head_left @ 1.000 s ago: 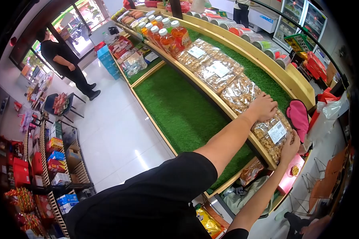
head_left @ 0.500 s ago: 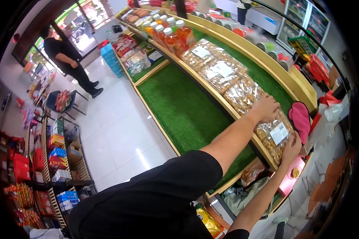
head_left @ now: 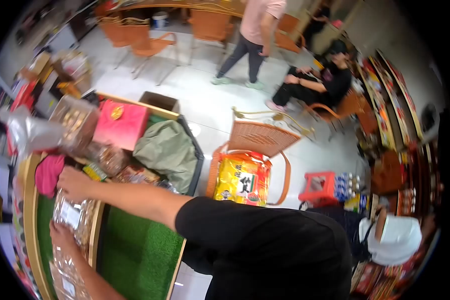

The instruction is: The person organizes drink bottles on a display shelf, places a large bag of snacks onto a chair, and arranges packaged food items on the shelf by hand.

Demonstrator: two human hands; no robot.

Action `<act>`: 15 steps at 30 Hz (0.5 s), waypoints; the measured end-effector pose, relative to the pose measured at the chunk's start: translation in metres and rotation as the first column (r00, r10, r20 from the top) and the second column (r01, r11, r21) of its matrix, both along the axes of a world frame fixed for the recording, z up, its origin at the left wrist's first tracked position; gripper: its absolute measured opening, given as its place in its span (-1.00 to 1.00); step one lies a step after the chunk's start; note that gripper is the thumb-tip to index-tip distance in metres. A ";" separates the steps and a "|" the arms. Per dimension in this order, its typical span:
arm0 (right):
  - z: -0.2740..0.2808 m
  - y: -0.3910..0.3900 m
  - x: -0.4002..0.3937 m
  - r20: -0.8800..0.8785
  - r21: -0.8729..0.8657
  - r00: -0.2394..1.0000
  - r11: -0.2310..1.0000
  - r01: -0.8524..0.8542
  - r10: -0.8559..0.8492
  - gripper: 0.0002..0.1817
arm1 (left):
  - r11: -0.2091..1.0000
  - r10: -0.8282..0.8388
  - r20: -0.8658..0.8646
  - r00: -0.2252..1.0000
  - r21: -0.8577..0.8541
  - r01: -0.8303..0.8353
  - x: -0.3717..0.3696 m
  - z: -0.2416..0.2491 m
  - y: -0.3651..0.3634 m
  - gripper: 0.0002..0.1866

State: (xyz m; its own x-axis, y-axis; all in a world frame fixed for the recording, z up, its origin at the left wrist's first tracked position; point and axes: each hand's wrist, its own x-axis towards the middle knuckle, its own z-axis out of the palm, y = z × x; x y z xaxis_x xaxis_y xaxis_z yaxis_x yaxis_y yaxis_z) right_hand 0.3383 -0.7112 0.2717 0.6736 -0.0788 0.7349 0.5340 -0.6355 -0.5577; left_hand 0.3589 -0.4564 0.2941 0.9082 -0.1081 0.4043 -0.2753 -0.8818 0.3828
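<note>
My right hand has its fingers curled over the far end of a clear plastic pack of brown snacks with a white label. My left hand grips the same pack nearer to me. The pack lies on the raised shelf lined with green artificial grass. More clear snack packs continue the row below my left hand, partly hidden by my forearm. Just beyond my right hand is a pink cloth item.
A lower green grass tray runs beside the shelf. Beyond it are a pink box, a grey-green cloth and a clear tub. A wicker chair holds yellow and red bags. One person stands; another sits.
My view has swung far to the right, from the shop's entrance side to the chairs and other people. Both hands stay at the end pack of the row.
</note>
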 end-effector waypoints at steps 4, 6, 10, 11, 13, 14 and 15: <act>-0.021 0.035 0.051 -0.049 -0.052 0.996 0.996 0.073 -0.076 -0.69 | 0.989 -0.002 0.071 0.997 0.145 -0.008 0.061 -0.029 0.032 -0.52; -0.025 0.036 0.055 -0.043 -0.055 0.994 0.994 0.098 -0.101 -0.67 | 0.992 0.011 0.049 0.999 0.124 -0.017 0.055 -0.022 0.023 -0.52; -0.020 0.032 0.051 -0.064 -0.066 0.995 0.995 0.074 -0.078 -0.65 | 0.990 0.012 0.062 0.998 0.139 -0.021 0.067 -0.034 0.033 -0.52; -0.013 0.025 0.048 -0.081 -0.080 0.996 0.996 0.037 -0.044 -0.66 | 0.993 0.010 0.065 0.998 0.118 -0.018 0.067 -0.034 0.033 -0.52; -0.006 0.016 0.039 0.122 0.045 0.992 0.999 0.031 -0.036 -0.61 | 0.977 -0.070 0.011 0.998 -0.202 0.070 0.102 -0.077 0.051 -0.55; -0.005 0.019 0.034 0.345 0.128 0.935 0.991 0.035 -0.078 -0.59 | 0.983 -0.125 0.097 0.987 -0.124 0.137 0.079 -0.063 0.030 -0.56; -0.045 0.042 0.047 0.083 0.079 0.994 0.993 -0.082 0.076 -0.63 | 0.987 -0.153 0.158 0.976 -0.021 0.158 0.042 -0.050 -0.005 -0.57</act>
State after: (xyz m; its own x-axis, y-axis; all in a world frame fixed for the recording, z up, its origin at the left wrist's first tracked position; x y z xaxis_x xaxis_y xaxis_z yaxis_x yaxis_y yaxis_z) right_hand 0.3850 -0.6690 0.2268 0.6196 -0.0898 0.7798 0.6257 -0.5434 -0.5597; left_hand 0.4011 -0.4609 0.2440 0.8074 -0.2273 0.5445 -0.4663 -0.8112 0.3529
